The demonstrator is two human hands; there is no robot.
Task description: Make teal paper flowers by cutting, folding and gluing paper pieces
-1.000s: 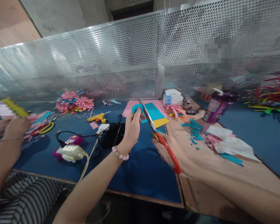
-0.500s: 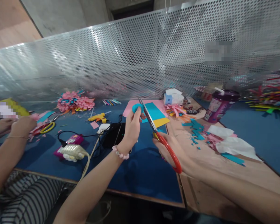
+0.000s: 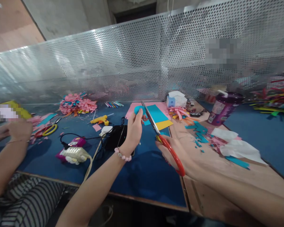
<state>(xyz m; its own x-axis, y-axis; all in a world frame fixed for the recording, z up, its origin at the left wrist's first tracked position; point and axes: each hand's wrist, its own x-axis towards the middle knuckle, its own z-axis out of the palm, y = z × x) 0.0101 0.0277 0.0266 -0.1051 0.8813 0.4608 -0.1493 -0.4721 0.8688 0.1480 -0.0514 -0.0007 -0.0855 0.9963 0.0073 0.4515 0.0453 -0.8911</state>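
Note:
Between the thumb and fingers of my left hand [image 3: 134,130] is a small blue piece [image 3: 139,110], held up over the table. My right hand [image 3: 171,151] is closed around the red handles of a large pair of scissors [image 3: 171,154]. The blades point up and away, with their tips beside the blue piece. Whether they touch it I cannot tell. Behind my hands lie a blue sheet [image 3: 156,113], a pink sheet [image 3: 130,111] and a yellow sheet [image 3: 164,124], overlapping.
A yellow glue gun [image 3: 100,120], power strip [image 3: 76,154] and black pouch [image 3: 115,137] lie left. A purple cup [image 3: 223,108], tissue box [image 3: 176,99] and paper scraps [image 3: 199,132] stand or lie right. Another person's hands [image 3: 20,129] are far left.
The view has shifted slightly. The other person's hands have moved a little to the left. My hands, the blue piece and the scissors look almost the same.

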